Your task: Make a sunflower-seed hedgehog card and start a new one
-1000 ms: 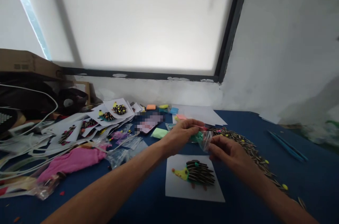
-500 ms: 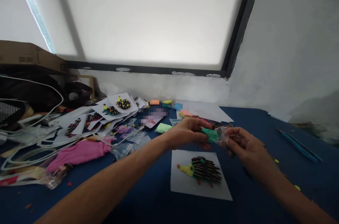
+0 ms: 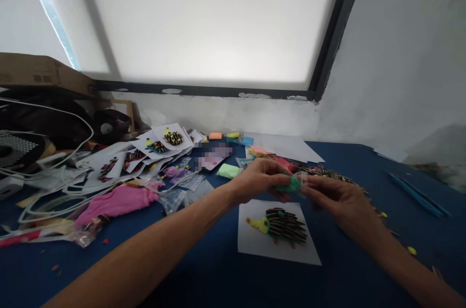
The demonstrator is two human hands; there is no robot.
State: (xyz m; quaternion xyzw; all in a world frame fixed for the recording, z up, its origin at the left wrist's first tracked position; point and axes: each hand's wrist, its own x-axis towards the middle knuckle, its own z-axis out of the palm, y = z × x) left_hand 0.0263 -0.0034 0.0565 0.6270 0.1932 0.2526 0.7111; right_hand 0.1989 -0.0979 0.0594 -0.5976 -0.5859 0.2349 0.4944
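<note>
Between my hands is a lump of green modelling clay (image 3: 289,183) in a clear plastic wrapper. My left hand (image 3: 257,179) is closed on the clay from the left. From the right, the fingers of my right hand (image 3: 327,191) pinch the wrapper's clear end (image 3: 303,183). Below them on the table lies a white paper sheet (image 3: 255,245) carrying a hedgehog picture (image 3: 286,225). Its yellow clay head points left, and dark striped seeds form its spines. One small green clay dot sits on the spines.
A heap of striped seeds (image 3: 327,172) lies behind my right hand. Blue tweezers (image 3: 418,194) rest at the right. Wrapped clay blocks, such as a pale green one (image 3: 228,170), a phone (image 3: 214,156), finished hedgehog sheets (image 3: 160,139), white cables and a pink cloth (image 3: 120,203) cover the left and back.
My right hand has moved closer to my left, and less of the wrapper shows between them. The whole view has shifted slightly.
</note>
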